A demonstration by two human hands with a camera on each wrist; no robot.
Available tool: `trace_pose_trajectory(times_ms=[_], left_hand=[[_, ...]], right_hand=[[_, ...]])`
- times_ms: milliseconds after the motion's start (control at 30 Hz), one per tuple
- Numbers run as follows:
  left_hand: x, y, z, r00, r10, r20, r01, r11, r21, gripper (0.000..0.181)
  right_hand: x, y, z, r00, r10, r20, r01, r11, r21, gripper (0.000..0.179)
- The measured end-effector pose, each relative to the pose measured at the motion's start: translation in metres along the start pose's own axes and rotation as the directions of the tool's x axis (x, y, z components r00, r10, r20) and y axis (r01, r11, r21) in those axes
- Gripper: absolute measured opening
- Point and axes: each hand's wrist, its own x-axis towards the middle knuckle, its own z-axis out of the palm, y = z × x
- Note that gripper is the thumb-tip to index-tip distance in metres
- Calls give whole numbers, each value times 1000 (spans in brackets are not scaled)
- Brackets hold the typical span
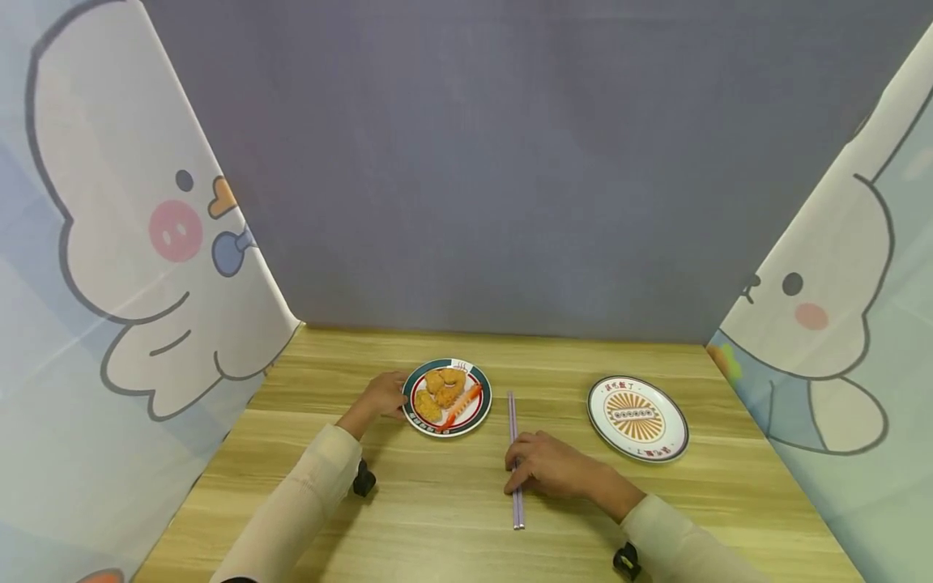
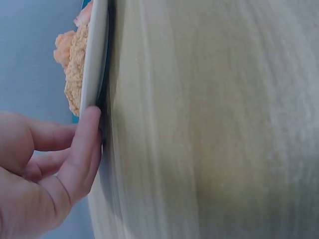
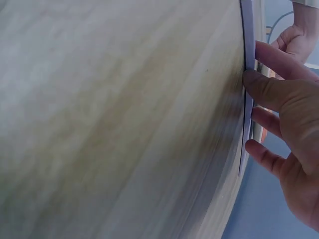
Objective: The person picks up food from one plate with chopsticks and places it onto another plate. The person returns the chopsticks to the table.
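My left hand [image 1: 384,394] is at the left rim of a green-bordered plate [image 1: 414,421], gripping its edge between thumb and fingers. On that plate lie several pieces of fried chicken [image 1: 446,387] and an orange-red crab stick [image 1: 462,406]. The left wrist view shows the fingers [image 2: 85,134] against the plate's rim [image 2: 94,59], close to the tabletop. Over the middle of a pair of light purple chopsticks [image 1: 518,506] is my right hand [image 1: 554,467], its thumb and fingers around them. In the right wrist view the chopsticks [image 3: 248,30] lie along the table under the fingertips [image 3: 255,82].
A white plate [image 1: 678,441] with an orange sunburst print lies to the right of the chopsticks. The wood-grain table [image 1: 437,526] ends at a grey back wall [image 1: 466,178]. Cartoon-printed side panels [image 1: 95,267] enclose it left and right.
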Motion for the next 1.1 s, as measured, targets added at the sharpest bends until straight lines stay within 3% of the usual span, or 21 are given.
trace_pose_trajectory(times_ms=[233,700,967,1100], left_hand=[[5,-5,0,998,-52,41,56,990,-127,58],[4,-5,2,997,-68,32,71,988,-140,58],[2,-4,3,997,-67,22,70,986,-149,56],[1,-6,3,998,-57,15,59,988,-146,55]], right_hand=[[6,0,-2,1000,-1,32,1,1000,-18,14],[30,0,-5,974,-81,211,118,978,-173,23],[31,-3,-5,966,-109,235,158,966,-203,22],[26,-4,-3,966,-140,215,196,944,-264,11]])
